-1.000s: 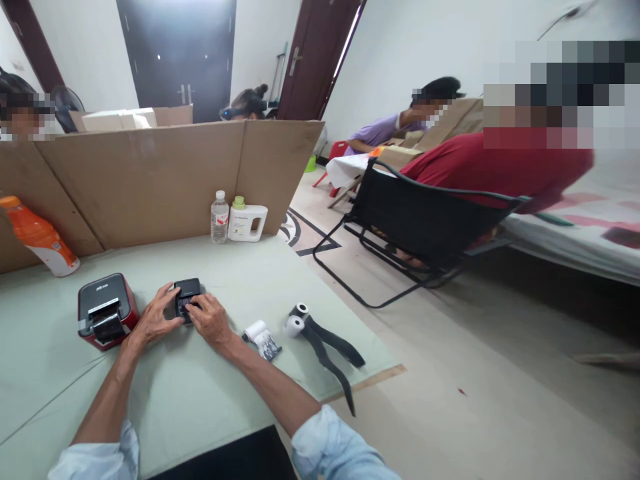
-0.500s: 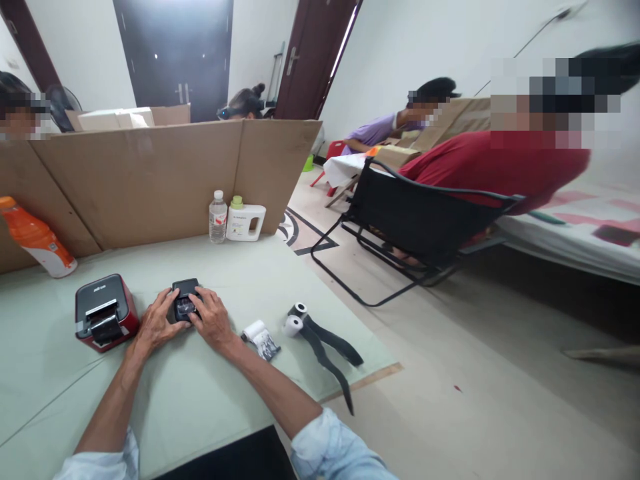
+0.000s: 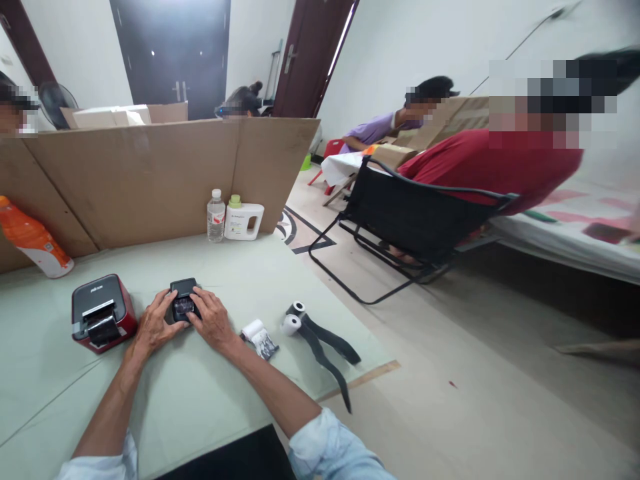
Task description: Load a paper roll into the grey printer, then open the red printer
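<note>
A small black printer-like device (image 3: 183, 297) lies on the pale green table (image 3: 60, 393), and both my hands grip it. My left hand (image 3: 154, 327) clasps its left side with curled fingers. My right hand (image 3: 212, 321) presses on its right side, fingers bent over the top. Left of them sits a red and black label printer (image 3: 101, 316). To the right lie a small paper roll with a printed strip (image 3: 260, 337) and two rolls trailing dark tape (image 3: 310, 333).
A cardboard screen (image 3: 150, 173) walls the back of the table. An orange bottle (image 3: 30, 239), a water bottle (image 3: 216, 216) and a white jug (image 3: 243, 219) stand by it. Right of the table: a black folding chair (image 3: 400, 220) with a person in red (image 3: 480, 170), others beyond.
My fingers have shifted slightly on the small black device. The view has drifted a little; the things on the table have stayed put.
</note>
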`<act>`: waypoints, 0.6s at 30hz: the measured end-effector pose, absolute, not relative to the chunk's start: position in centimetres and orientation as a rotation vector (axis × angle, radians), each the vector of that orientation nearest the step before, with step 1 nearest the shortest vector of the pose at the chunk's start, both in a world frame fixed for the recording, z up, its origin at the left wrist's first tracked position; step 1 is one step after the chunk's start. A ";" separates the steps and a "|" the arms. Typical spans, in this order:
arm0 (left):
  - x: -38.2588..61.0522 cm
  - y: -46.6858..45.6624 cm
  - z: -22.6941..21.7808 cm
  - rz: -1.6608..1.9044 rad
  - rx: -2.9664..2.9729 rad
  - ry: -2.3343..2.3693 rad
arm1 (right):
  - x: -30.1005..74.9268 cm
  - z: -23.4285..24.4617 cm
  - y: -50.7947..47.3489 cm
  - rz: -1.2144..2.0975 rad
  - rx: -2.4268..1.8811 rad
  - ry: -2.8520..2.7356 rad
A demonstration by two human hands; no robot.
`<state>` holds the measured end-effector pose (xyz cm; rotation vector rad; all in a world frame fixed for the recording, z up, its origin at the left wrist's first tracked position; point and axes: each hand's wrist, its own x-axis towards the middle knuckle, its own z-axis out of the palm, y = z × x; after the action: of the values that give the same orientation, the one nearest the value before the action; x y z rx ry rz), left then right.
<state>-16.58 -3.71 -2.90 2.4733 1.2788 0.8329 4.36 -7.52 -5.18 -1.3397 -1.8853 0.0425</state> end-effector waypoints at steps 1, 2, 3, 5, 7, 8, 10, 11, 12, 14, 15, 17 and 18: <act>-16.6 -3.7 -2.9 0.835 2.475 1.277 | 4.4 -5.2 -7.5 0.047 -1.336 -1.883; -16.5 -3.7 -2.9 0.835 2.477 1.276 | 4.4 -5.1 -7.6 0.052 -1.333 -1.879; -16.5 -3.7 -2.9 0.833 2.480 1.280 | 4.4 -5.1 -7.6 0.059 -1.330 -1.876; -16.4 -3.8 -2.8 0.822 2.490 1.302 | 4.4 -5.1 -7.6 0.069 -1.329 -1.865; -16.4 -3.8 -2.7 0.807 2.503 1.324 | 4.4 -5.1 -7.7 0.075 -1.335 -1.858; -16.3 -3.9 -2.7 0.799 2.508 1.329 | 4.3 -5.1 -7.7 0.079 -1.338 -1.858; -16.3 -3.9 -2.7 0.782 2.508 1.333 | 4.3 -5.2 -7.7 0.086 -1.337 -1.859; -16.3 -4.0 -2.7 0.772 2.504 1.338 | 4.3 -5.3 -7.6 0.089 -1.334 -1.858; -16.3 -4.0 -2.7 0.763 2.500 1.349 | 4.3 -5.4 -7.6 0.091 -1.328 -1.855; -16.3 -4.0 -2.9 0.745 2.493 1.375 | 4.3 -5.6 -7.6 0.093 -1.315 -1.846; -16.3 -4.0 -3.0 0.736 2.491 1.388 | 4.2 -5.8 -7.6 0.094 -1.313 -1.837; -16.3 -4.1 -3.1 0.721 2.483 1.405 | 4.2 -5.9 -7.6 0.107 -1.322 -1.807; -16.2 -4.2 -3.0 0.716 2.475 1.407 | 4.2 -6.0 -7.6 0.118 -1.336 -1.788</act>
<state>-16.20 -4.16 -3.03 2.4752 1.4069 0.7156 4.18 -7.57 -5.99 -1.3356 -1.7881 0.1178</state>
